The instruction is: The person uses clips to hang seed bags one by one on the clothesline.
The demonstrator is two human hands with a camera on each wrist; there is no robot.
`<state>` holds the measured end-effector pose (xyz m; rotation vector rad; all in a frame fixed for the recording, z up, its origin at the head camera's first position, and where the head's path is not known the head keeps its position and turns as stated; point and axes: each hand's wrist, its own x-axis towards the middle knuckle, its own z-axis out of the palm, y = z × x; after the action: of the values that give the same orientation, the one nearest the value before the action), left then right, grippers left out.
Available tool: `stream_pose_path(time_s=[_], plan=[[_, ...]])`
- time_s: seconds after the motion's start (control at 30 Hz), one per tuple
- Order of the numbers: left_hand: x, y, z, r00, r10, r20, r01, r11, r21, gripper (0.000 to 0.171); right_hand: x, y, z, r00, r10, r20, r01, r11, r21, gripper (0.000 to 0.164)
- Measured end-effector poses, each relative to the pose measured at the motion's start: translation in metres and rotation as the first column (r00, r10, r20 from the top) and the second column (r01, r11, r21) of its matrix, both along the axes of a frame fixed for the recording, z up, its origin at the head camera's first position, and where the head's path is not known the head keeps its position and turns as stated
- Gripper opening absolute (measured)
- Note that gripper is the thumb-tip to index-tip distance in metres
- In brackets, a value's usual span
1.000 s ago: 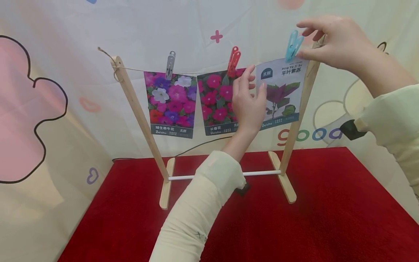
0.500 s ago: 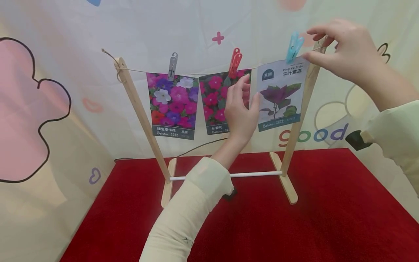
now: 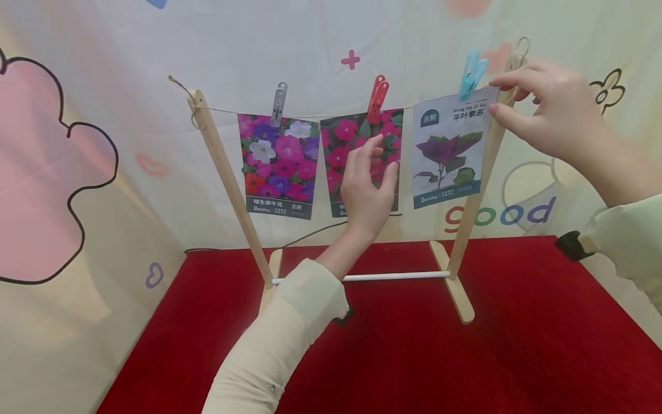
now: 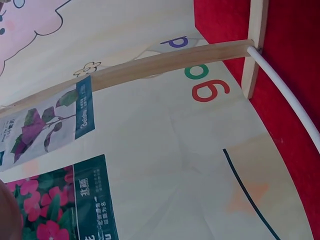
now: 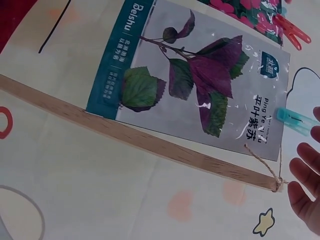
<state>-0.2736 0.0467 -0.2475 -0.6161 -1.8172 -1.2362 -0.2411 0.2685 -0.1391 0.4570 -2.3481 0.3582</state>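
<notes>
Three seed packets hang from a string. The petunia-like flower packet (image 3: 279,167) is held by a grey clothespin (image 3: 279,104), the pink flower packet (image 3: 390,167) by a red clothespin (image 3: 378,99). At the right, a blue clothespin (image 3: 472,76) grips the purple-leaf packet (image 3: 447,152), which hangs slightly tilted. My left hand (image 3: 366,195), fingers relaxed, is in front of the pink flower packet and hides part of it. My right hand (image 3: 555,112) is beside the purple-leaf packet's upper right corner, thumb and fingers apart, holding nothing; the right wrist view shows its fingers (image 5: 304,172) spread near the clothespin.
The string (image 3: 217,109) is tied between two wooden posts (image 3: 227,178), joined low down by a white rod (image 3: 398,276). The stand rests on a red tabletop (image 3: 414,356). A patterned cloth (image 3: 310,46) hangs close behind, with a dark cord along its foot.
My left hand has moved left and down, away from the purple-leaf packet. My right hand has drawn away from the blue clothespin, rightward and down. The packets stay hanging.
</notes>
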Motion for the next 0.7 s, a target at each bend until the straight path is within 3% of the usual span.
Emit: stream_pose_path(time_s=[0.37,0.7], plan=[[0.004,-0.018,-0.015,1.000,-0.001,-0.027,-0.001,0.998,-0.060,0.038,0.006,0.000,-0.024,0.997,0.065,-0.032,-0.065,0.998,-0.008,0.031],[0.006,-0.039,-0.038,0.999,0.026,-0.030,-0.027,0.998,-0.060,0.036,0.012,0.002,-0.047,0.991,0.123,-0.054,-0.125,0.991,-0.037,0.031]])
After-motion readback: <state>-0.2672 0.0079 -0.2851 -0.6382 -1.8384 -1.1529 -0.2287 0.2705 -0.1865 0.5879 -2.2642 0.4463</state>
